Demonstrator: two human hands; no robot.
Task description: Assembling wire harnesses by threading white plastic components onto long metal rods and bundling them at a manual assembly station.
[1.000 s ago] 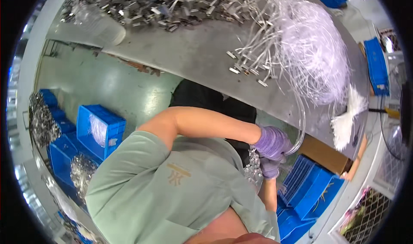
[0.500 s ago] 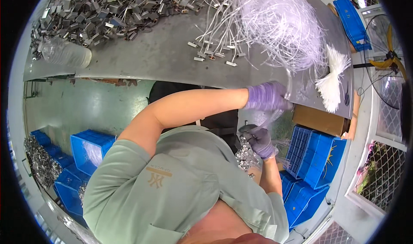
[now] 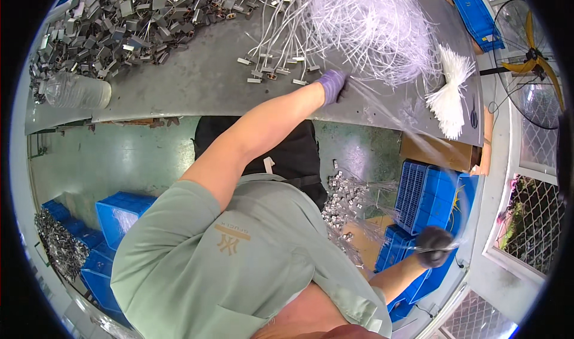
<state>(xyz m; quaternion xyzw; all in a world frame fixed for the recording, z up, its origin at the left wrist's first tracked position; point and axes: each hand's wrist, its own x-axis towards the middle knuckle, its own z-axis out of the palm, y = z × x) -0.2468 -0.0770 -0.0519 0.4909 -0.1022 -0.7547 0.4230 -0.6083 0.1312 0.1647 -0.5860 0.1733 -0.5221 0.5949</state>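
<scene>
- At the near edge of the grey desk [image 3: 197, 70], your left hand [image 3: 332, 86], in a purple glove, is just below the pile of clear strands [image 3: 373, 31]; its fingers are turned from view, so you cannot tell whether they are closed on anything.
- Off the desk on the right, your right hand [image 3: 433, 247], in a dark glove, is above the blue crates [image 3: 412, 195]; it is motion-blurred, and you cannot tell how its fingers stand.
- Between your hands, well apart, a blurred clear bundle [image 3: 383, 107] arcs from beside the left hand over the desk edge and down, apparently to the right hand.
- Left of the pile, small metal connectors [image 3: 254, 80] lie on the desk at the ends of strands.
- To the far left is a heap of grey metal pieces [image 3: 128, 28], with a clear plastic bottle [image 3: 78, 92] lying on its side at its near edge.
- Right of the pile is a tied white bundle [image 3: 448, 93].
- Below the desk, a cardboard box [image 3: 439, 152] is near the crates, and silvery parts [image 3: 347, 198] are heaped beside you.
</scene>
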